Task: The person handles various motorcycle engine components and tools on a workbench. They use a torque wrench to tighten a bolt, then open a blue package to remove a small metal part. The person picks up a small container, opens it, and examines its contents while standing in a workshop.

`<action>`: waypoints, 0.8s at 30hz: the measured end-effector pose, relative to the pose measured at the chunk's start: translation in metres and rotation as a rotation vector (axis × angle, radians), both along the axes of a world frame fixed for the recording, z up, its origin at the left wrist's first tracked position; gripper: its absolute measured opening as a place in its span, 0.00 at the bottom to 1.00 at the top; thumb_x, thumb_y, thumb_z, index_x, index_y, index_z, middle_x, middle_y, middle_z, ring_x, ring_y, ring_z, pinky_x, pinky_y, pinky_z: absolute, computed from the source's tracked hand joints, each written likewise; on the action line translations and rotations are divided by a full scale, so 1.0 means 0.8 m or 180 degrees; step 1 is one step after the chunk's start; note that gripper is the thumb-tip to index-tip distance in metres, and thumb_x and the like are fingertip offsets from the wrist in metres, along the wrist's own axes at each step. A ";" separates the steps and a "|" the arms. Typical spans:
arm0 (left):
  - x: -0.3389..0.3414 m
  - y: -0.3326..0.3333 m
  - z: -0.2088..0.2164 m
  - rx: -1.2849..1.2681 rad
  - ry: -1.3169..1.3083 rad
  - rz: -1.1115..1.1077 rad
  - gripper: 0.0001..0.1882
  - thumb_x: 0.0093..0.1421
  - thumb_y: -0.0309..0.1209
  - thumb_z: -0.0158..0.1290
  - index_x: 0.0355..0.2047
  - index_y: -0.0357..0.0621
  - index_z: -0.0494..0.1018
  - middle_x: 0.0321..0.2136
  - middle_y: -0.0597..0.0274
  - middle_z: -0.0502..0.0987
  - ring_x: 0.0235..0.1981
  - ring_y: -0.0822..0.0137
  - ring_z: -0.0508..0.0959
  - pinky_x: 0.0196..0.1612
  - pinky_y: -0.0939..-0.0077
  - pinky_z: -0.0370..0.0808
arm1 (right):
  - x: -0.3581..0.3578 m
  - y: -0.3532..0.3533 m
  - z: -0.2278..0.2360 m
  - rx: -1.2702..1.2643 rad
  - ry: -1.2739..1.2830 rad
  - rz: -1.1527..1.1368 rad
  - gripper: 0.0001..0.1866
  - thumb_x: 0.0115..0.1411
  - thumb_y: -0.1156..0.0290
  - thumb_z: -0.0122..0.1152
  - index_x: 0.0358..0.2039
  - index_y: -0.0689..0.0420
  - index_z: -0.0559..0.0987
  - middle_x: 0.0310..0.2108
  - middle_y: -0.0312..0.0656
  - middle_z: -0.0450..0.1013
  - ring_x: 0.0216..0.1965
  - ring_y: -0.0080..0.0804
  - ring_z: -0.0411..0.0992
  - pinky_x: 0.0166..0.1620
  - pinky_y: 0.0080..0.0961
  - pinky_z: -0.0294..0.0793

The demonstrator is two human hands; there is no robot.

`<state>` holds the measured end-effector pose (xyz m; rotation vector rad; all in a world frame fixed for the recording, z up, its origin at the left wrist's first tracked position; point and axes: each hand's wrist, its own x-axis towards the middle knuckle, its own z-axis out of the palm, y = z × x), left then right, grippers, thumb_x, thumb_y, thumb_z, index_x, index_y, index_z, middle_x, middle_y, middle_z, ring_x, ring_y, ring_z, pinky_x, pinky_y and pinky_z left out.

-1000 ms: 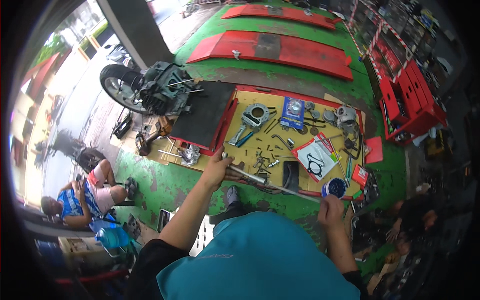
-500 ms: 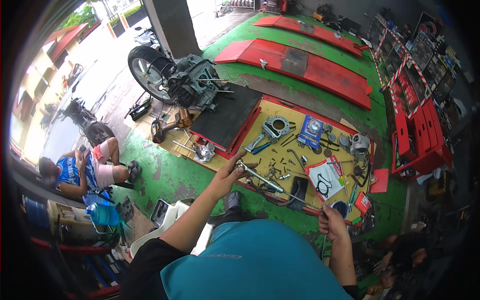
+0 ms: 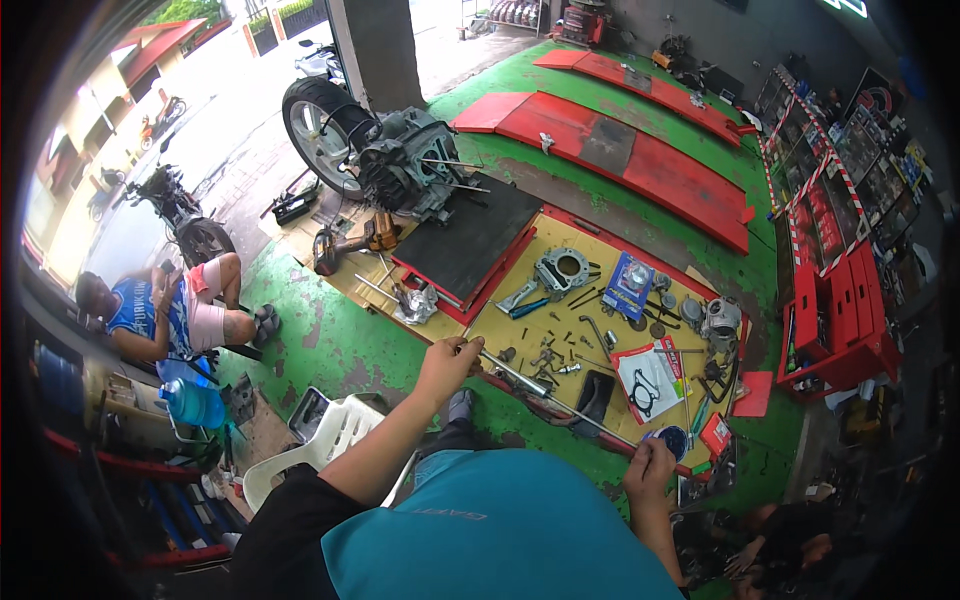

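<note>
Held slantwise before my body is a long shiny steel rod point(image 3: 590, 422) with a thicker sleeve point(image 3: 530, 384) partway along it. Its exact kind is not plain. My left hand point(image 3: 447, 368) is closed round the upper left end, hiding that tip. At the lower right end, my right hand point(image 3: 650, 466) grips with thumb and fingers. Beneath and beyond the rod, a yellow-covered bench point(image 3: 483, 322) carries an engine cylinder block point(image 3: 562, 272), a gasket in a packet point(image 3: 645, 385), a black pouch point(image 3: 594, 398) and several loose bolts point(image 3: 545, 358).
An engine with wheel point(image 3: 400, 160) stands beyond a black-topped platform point(image 3: 470, 240). A cordless impact driver point(image 3: 355, 243) lies left of it. A white plastic chair point(image 3: 330, 440) is by my left side; a person point(image 3: 165, 310) sits farther left. A red tool cabinet point(image 3: 840, 300) stands right.
My left fingers, partly stretched before, are now curled round the rod's end, covering its fitting. Both hands and the rod sit lower in view. The whole scene has shifted slightly as my head moved.
</note>
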<state>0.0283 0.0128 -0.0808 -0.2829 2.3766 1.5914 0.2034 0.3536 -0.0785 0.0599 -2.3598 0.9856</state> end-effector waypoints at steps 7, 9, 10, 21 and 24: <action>0.008 0.015 -0.025 0.1834 0.1256 -0.0284 0.24 0.73 0.35 0.43 0.63 0.31 0.62 0.51 0.44 0.78 0.50 0.51 0.81 0.55 0.61 0.76 | -0.012 0.011 -0.005 -0.2942 -0.2028 -0.0390 0.15 0.74 0.60 0.48 0.31 0.55 0.69 0.17 0.29 0.60 0.14 0.18 0.57 0.17 0.21 0.55; 0.010 0.015 -0.009 0.2589 0.0928 -0.0494 0.27 0.73 0.35 0.42 0.68 0.34 0.54 0.57 0.41 0.73 0.55 0.48 0.78 0.59 0.58 0.73 | -0.014 0.017 -0.007 -0.3358 -0.2357 -0.0319 0.16 0.74 0.58 0.47 0.31 0.54 0.67 0.17 0.29 0.57 0.12 0.17 0.52 0.15 0.20 0.52; 0.011 0.014 0.001 0.2962 0.0755 -0.0602 0.29 0.74 0.35 0.41 0.70 0.36 0.51 0.60 0.39 0.70 0.57 0.47 0.77 0.62 0.57 0.72 | -0.015 0.020 -0.008 -0.3566 -0.2521 -0.0281 0.17 0.74 0.57 0.47 0.31 0.53 0.66 0.16 0.28 0.55 0.11 0.17 0.50 0.14 0.20 0.50; -0.005 -0.009 0.011 0.2223 -0.1134 0.0039 0.29 0.70 0.29 0.42 0.69 0.36 0.53 0.59 0.41 0.71 0.48 0.48 0.82 0.51 0.61 0.82 | 0.009 0.018 -0.025 0.0330 0.0184 0.0106 0.11 0.68 0.71 0.49 0.29 0.60 0.72 0.19 0.39 0.67 0.17 0.28 0.68 0.23 0.30 0.67; 0.006 -0.003 0.013 0.2793 -0.0815 0.0010 0.27 0.69 0.29 0.44 0.68 0.37 0.58 0.60 0.45 0.71 0.52 0.49 0.80 0.53 0.60 0.81 | -0.007 0.012 -0.013 -0.1521 -0.1062 -0.0309 0.13 0.72 0.65 0.47 0.31 0.58 0.72 0.17 0.35 0.63 0.14 0.25 0.62 0.19 0.27 0.61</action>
